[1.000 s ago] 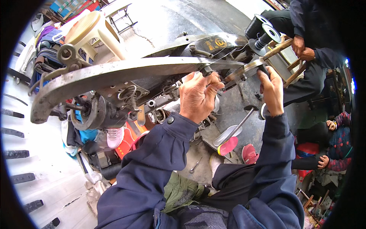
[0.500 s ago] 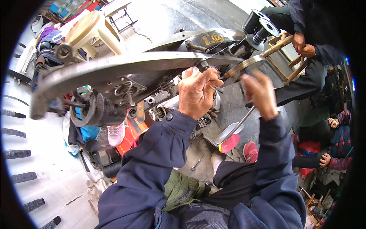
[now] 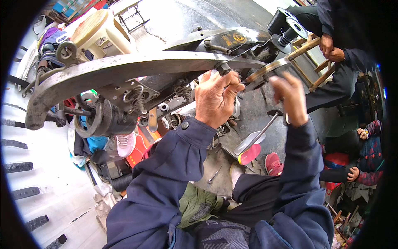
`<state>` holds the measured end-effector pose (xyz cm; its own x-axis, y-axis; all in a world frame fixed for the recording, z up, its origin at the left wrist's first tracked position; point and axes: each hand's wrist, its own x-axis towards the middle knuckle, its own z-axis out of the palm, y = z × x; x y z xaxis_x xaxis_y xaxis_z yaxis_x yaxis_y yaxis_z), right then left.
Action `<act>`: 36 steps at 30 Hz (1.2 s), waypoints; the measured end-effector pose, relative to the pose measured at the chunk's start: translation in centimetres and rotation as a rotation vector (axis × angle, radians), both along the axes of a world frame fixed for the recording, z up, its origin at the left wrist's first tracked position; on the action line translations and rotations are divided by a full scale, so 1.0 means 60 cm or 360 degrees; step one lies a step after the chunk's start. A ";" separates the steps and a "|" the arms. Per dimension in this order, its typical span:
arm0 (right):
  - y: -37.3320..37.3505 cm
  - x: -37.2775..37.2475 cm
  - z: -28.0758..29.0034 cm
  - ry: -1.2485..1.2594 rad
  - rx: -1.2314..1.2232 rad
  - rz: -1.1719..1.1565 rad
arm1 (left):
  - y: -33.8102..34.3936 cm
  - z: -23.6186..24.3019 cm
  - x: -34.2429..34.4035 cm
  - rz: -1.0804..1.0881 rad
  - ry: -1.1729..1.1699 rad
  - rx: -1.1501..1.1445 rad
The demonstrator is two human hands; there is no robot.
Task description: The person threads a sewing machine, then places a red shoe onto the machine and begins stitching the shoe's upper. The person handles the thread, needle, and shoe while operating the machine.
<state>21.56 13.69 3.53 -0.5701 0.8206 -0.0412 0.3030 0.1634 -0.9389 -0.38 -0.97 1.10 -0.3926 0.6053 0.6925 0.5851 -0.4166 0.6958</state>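
Note:
My left hand [image 3: 217, 99] is closed just under a bolt [image 3: 224, 68] on the long curved metal arm [image 3: 120, 66] of a black sewing machine [image 3: 232, 39]. Whatever its fingers pinch is hidden. Beside the narrow-rimmed wheel [image 3: 267, 70] at the machine's right end is my right hand [image 3: 293, 99], its fingers smeared by motion. I cannot make out whether it touches the wheel. Coil springs [image 3: 136, 97] and a dark round cylinder [image 3: 105, 120] sit below the arm. Beyond the wheel stand spools of black thread [image 3: 286, 37].
A cream plastic stool [image 3: 99, 33] stands far left, with a pink sneaker [image 3: 125, 145] below the machine. A pink insole [image 3: 249, 154], a red shoe [image 3: 273, 164] and a small wrench [image 3: 214, 176] lie near my legs. Another person's hands [image 3: 331, 50] rest at the upper right.
My right hand has moved slightly right, still blurred. The curved arm, smeared before, shows sharper and a little higher in the picture. My left hand keeps its place under the bolt.

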 end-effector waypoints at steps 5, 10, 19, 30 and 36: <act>0.058 -0.006 -0.084 -0.0492 -0.0001 -0.0601 | -0.002 0.005 0.003 0.0004 -0.0044 -0.0014; -0.056 -0.045 -0.075 -0.0483 -0.0233 0.0268 | -0.001 0.003 0.003 0.0046 0.0007 -0.0007; 0.080 0.016 -0.073 -0.0135 -0.0097 -0.0546 | -0.001 0.002 0.001 0.0017 0.0027 -0.0007; -0.009 -0.009 0.020 0.0102 -0.0080 -0.0098 | -0.002 0.001 0.002 0.0053 0.0050 -0.0018; 0.080 0.027 -0.087 -0.0030 -0.0251 -0.0415 | -0.001 0.002 0.003 0.0028 0.0021 -0.0009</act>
